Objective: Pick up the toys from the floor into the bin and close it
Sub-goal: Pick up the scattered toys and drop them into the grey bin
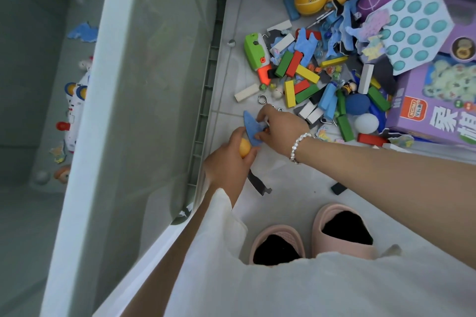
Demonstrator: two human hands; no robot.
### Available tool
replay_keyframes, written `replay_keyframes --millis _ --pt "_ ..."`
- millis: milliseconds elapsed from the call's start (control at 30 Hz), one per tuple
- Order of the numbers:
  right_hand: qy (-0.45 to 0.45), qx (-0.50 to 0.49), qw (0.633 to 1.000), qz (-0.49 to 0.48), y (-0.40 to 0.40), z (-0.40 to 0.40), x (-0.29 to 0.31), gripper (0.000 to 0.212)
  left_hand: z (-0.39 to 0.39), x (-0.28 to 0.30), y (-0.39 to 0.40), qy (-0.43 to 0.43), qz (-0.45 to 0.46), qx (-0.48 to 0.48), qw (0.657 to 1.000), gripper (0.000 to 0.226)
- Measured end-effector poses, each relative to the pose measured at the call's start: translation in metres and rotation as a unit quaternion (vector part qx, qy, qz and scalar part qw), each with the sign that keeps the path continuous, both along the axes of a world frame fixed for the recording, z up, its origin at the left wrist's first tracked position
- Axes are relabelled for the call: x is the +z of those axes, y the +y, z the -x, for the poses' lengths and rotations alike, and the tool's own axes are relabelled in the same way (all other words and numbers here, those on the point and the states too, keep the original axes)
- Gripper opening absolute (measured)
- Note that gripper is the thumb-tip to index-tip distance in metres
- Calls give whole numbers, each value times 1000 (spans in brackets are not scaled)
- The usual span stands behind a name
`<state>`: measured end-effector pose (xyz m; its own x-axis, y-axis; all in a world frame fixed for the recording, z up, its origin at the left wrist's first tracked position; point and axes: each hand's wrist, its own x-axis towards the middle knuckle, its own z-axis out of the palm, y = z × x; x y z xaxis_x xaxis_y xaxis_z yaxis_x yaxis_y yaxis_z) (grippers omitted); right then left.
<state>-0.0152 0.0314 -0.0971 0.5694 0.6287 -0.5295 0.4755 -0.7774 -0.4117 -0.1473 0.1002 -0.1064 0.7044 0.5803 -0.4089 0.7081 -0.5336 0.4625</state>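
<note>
Left hand (229,159) grips a small orange ball (244,147); right hand (280,131) pinches a flat blue foam piece (251,127), both low over the pale tiled floor (296,183). Large translucent grey plastic bin (144,85) stands just left, its ribbed rim beside them. Mixed toy pile (322,69) lies beyond, leaving bare floor near the pink slippers (342,229).

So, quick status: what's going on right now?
Left hand holds orange ball. Right hand pinches blue piece. Toy pile on floor; bin open.
</note>
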Motion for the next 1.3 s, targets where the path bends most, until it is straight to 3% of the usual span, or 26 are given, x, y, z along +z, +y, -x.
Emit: replay_keyframes --millis 167,367,933,1100,1300 --pt "73 -129 989 -25 -3 9 -2 19 -3 -5 -1 4 -32 -20 999 50" --pt "198 -234 950 -60 2 4 4 14 -3 -5 -2 -45 33 72 996 37" --pt "291 -315 899 -86 -8 -5 6 10 -23 1 3 -51 65 119 989 26" --pt "339 -341 872 -87 -9 -8 4 8 -37 -1 21 -3 141 148 979 25" --pt "353 -292 888 -47 -14 -21 13 10 -43 11 20 -19 212 190 958 27"
